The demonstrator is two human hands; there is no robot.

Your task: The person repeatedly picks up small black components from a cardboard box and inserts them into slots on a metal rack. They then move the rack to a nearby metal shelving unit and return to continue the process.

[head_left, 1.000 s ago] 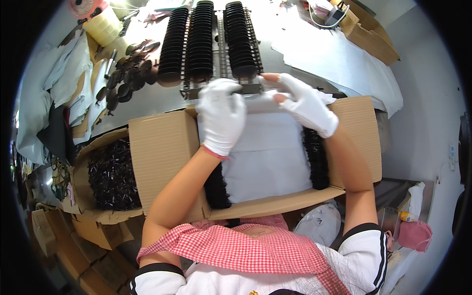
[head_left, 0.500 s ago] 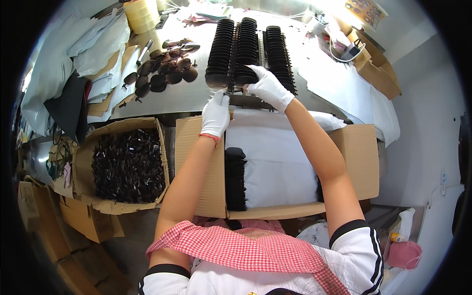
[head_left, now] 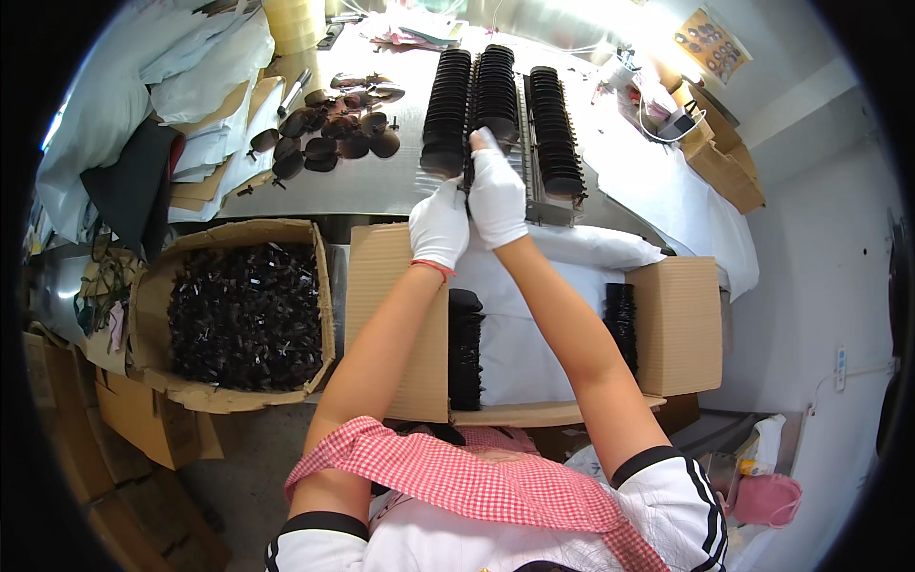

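Note:
Three long rows of dark round lenses stand packed in racks on the steel table. My left hand, in a white glove, is at the near end of the left row. Its fingers are bent closed, and what they pinch is hidden. Beside it, touching or nearly so, my right hand is gloved too and closed, its fingertips against the near end of the middle row. Whatever it grips is covered by the glove. The right-hand row stands apart, its metal rack showing.
Loose brown lenses lie left of the rows, near papers. Below the table edge, an open carton holds white sheeting and black stacks at both sides. A second carton is full of small dark pieces.
My right hand has moved left and toward me, from the near lenses of the middle row to beside my left hand. The view has shifted slightly.

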